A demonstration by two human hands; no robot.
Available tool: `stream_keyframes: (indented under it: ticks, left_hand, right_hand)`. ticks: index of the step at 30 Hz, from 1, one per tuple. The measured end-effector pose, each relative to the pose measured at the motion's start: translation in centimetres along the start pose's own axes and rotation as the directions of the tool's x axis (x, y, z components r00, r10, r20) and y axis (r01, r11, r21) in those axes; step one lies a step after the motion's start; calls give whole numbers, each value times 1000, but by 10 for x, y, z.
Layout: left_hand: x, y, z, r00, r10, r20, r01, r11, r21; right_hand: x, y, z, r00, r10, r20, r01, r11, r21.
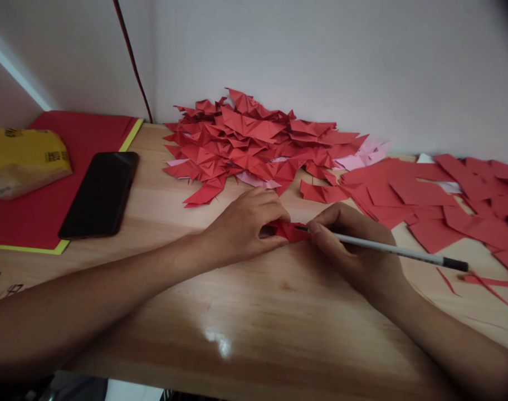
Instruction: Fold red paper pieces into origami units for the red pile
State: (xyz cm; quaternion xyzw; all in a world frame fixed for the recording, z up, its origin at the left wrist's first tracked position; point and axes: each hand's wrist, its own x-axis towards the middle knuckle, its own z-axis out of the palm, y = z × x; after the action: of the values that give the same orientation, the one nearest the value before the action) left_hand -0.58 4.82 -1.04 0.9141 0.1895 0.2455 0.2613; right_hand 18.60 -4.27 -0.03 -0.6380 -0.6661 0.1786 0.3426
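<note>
Small folded red piece (289,230) lies on the bench (237,312) near centre, between both hands. Left hand (245,223) pins its left end, grip pinched together on the paper, likely so it cannot slide. Right hand (350,245) has its grip clamped on a pen (396,252), held low and nearly flat, tip touching the piece's right edge. Heap of folded red pieces (254,139) sits just beyond, flat red squares (446,200) to the right, both within reach. Phone (101,195) lies far left, well apart.
</note>
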Motion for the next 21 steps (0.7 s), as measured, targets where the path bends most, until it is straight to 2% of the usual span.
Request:
stream_keyframes:
  ticks: [4,21]
  left_hand:
    - [0,0,0,1000,3,-1,-3,1000,-1]
    - [0,-1,0,1000,9,-2,-9,1000,-1]
  right_hand:
    - [0,0,1,1000,1,-30,-1,1000,8]
    - [1,-2,0,1000,1,-10,-1,1000,8]
